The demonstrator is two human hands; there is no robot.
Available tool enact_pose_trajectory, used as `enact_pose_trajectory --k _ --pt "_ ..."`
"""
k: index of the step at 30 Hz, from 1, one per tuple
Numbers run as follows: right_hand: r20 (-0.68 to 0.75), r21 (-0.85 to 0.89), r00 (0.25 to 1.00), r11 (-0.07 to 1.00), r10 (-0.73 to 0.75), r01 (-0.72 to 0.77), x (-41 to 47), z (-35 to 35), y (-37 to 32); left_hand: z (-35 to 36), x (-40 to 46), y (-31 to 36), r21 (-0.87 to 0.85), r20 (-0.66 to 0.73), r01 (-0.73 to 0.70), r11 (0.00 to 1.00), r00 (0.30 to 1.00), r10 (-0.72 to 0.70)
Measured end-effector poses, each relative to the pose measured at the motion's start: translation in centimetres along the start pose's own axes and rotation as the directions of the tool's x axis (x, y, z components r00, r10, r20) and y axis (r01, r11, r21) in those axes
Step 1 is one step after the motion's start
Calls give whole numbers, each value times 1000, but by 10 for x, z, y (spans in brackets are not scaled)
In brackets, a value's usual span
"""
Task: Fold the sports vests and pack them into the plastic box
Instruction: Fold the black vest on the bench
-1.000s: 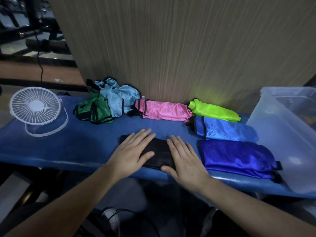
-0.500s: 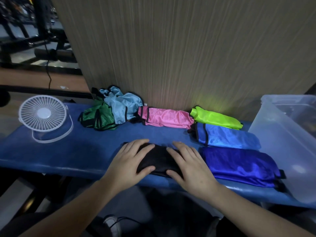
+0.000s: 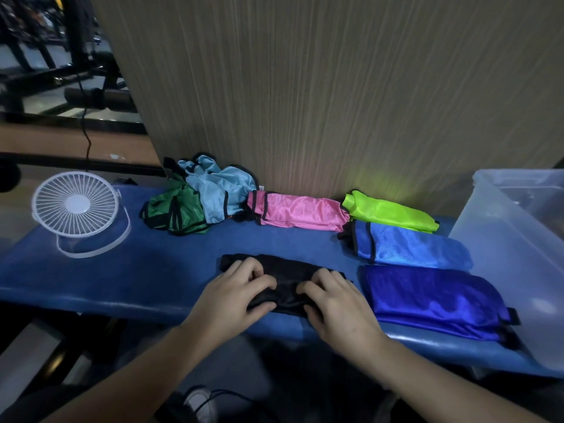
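Both hands, left [image 3: 232, 296] and right [image 3: 332, 302], curled around a folded black vest [image 3: 287, 288] at the near edge of the blue surface [image 3: 122, 279], thumbs tucked beneath, fingers on top. Slippery fabric likely to spring open or slide off the edge if lifted loosely. Folded pink [image 3: 297, 212], lime [image 3: 390, 213], blue [image 3: 409, 248] and royal-blue [image 3: 433, 300] vests waiting nearby; green [image 3: 177, 209] and pale-blue [image 3: 219, 190] ones bunched. Plastic box [image 3: 500, 257] at right, contents unclear.

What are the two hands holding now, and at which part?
Both hold the folded black vest near its middle: the left hand and the right hand curl over it, side by side.
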State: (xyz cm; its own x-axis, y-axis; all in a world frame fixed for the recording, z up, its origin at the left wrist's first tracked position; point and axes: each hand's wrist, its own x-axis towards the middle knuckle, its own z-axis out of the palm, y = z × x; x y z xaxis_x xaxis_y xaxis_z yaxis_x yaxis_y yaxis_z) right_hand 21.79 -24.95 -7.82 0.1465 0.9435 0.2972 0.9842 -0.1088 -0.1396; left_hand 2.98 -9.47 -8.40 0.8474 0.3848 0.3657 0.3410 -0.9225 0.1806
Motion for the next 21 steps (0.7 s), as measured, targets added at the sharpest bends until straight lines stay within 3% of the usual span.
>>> enact_pose_trajectory --k 21 --pt "33 47 984 984 172 -174 70 15 39 29 73 -10 -110 -71 231 967 968 -240"
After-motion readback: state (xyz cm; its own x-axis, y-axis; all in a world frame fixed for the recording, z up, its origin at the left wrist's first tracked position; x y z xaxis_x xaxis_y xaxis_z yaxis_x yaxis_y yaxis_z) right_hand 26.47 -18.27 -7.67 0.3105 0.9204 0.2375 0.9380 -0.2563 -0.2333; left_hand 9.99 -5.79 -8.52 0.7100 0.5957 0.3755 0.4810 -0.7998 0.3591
